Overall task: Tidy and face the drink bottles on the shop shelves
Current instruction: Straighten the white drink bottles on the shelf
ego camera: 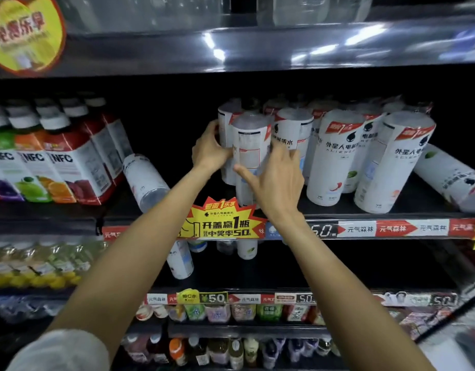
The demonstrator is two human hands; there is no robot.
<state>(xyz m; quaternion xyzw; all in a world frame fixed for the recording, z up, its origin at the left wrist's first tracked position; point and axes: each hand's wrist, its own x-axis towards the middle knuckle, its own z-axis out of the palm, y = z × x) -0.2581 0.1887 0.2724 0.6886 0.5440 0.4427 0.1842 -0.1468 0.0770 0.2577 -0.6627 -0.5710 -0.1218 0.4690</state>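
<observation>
Head view, fingers first. Left hand (211, 149) curled round the left side of a white-labelled bottle (248, 153), thumb and fingers wrapped on the label. Right hand (278, 180) against the same bottle's right front, fingers straight and spread, thumb stretched left across the lower label; pressing, not gripping. Bottle upright on the middle shelf (391, 211), label back with its printed panel turned outward, cap blurred. Second white bottle (227, 129) directly behind and left, partly hidden by the left hand.

Further right on the same shelf: rows of matching white electrolyte-water bottles (335, 156), upright, touching one another, fronts mostly facing out. One white bottle (453, 180) lying on its side at the far right. Another white bottle (145, 180) tipped over at the left, leaning toward the juice bottles (62, 162), which stand in a row marked NFC with fruit pictures.

Yellow starburst promotion tag (223, 222) clipped to the shelf edge below the hands, beside a red-and-white price strip (391, 228).

Lower shelf: white bottles (180, 259) partly visible behind the forearms, yellow-green drinks (43, 263) at left. Below those, small assorted bottles (231, 313), blurred. Top shelf: clear bottles (298, 9), blurred; round yellow sign (25, 33) at upper left. Pale sleeve (59, 352) at bottom left.
</observation>
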